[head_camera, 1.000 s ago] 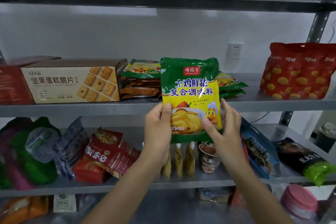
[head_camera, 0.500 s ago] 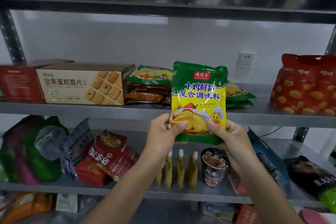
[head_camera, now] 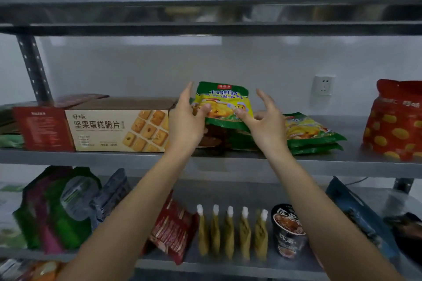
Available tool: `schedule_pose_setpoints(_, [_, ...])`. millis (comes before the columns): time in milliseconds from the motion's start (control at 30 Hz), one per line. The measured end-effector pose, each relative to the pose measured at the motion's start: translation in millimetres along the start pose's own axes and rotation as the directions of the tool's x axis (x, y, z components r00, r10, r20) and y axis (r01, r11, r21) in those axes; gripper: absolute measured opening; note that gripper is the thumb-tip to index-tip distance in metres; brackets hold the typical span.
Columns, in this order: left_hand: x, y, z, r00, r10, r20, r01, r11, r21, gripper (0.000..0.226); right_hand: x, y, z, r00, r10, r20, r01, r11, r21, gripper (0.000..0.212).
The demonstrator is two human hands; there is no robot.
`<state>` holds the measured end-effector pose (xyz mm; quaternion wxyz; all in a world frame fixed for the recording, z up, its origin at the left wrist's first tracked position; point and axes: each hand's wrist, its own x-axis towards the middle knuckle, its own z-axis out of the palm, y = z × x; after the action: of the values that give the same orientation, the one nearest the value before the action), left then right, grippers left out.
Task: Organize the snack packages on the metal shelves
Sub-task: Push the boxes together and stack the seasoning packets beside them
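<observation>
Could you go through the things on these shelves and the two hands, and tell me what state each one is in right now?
Green-yellow seasoning packet: tilted back on the middle stack, pinched by both thumbs.
Left hand: grip on the packet's left edge.
Right hand: thumb on the packet, fingers spread.
Biscuit box: closed, lying on its side.
Matching packets: stacked flat.
Spouted pouches: upright, capped, in a row.
Noodle cup: upright, sealed.

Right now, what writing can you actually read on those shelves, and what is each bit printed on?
"坚果蛋糕脆片": large print on the beige biscuit box.
"土鸡鲜精": on the green-and-yellow packet held by the left hand and right hand; its red logo and second line are blurred.
Red box, red bag, black cup: print too blurred to read.
</observation>
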<state>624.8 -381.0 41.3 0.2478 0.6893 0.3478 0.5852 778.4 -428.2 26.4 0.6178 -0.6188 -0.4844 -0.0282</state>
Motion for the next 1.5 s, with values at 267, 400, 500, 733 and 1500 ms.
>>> schedule_pose_setpoints(267, [42, -12, 5, 0.977, 0.074, 0.202, -0.213, 0.468, 0.858, 0.029, 39, 15, 38, 0.977, -0.029, 0.212, 0.075, 0.974, -0.215, 0.036])
schedule_pose_setpoints(400, [50, -10, 9, 0.953, 0.083, 0.291, -0.299, 0.402, 0.865, 0.023, 41, 23, 35, 0.971, 0.025, 0.238, 0.019, 0.984, -0.179, 0.037])
schedule_pose_setpoints(500, [56, -13, 9, 0.947, 0.061, 0.316, -0.315, 0.369, 0.874, 0.025, 43, 22, 27, 0.946, 0.034, 0.324, 0.017, 0.988, -0.154, 0.041])
schedule_pose_setpoints(733, [57, -23, -1, 0.959, 0.025, 0.283, -0.275, 0.338, 0.900, 0.027, 48, 42, -10, 0.951, 0.230, 0.207, -0.022, 0.718, -0.696, 0.054])
schedule_pose_setpoints(1500, [45, -31, -8, 0.851, 0.067, 0.521, -0.468, 0.549, 0.693, 0.049, 48, 33, -17, 0.916, 0.393, 0.078, -0.327, 0.846, -0.422, 0.052])
